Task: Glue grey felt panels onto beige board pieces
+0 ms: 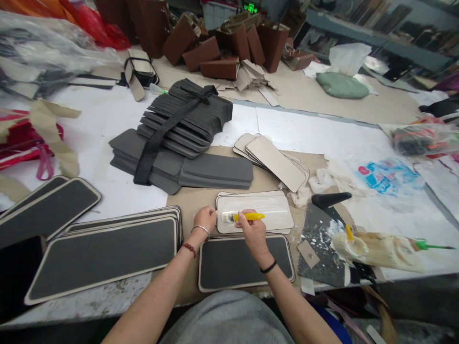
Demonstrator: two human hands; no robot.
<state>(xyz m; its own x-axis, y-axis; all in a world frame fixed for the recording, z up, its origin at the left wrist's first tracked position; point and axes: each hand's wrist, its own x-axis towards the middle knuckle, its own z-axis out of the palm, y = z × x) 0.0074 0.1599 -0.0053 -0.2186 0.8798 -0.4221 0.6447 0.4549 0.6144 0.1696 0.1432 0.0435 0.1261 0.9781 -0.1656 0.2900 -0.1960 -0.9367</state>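
Note:
My right hand point(254, 234) grips a yellow-handled brush point(253, 216), its bristles on the left part of a cream rounded panel point(265, 205). A wet, glossy layer shows along the panel's surface. My left hand point(206, 220) is closed at the panel's left edge, its fingertips pressed together there; whether they pinch the edge is too small to tell. Just below lies a dark grey panel point(244, 263) with a pale border. Further up are a stack of cream panels point(276, 160) and grey pieces point(215, 169).
Strapped dark grey pieces point(186, 114) lie beyond my hands. Bordered dark panels point(107, 248) are stacked at the left. A glue-smeared board point(319, 239), a black tool point(330, 199) and a white-filled container point(355, 248) stand at the right. Brown boxes point(218, 67) sit at the back.

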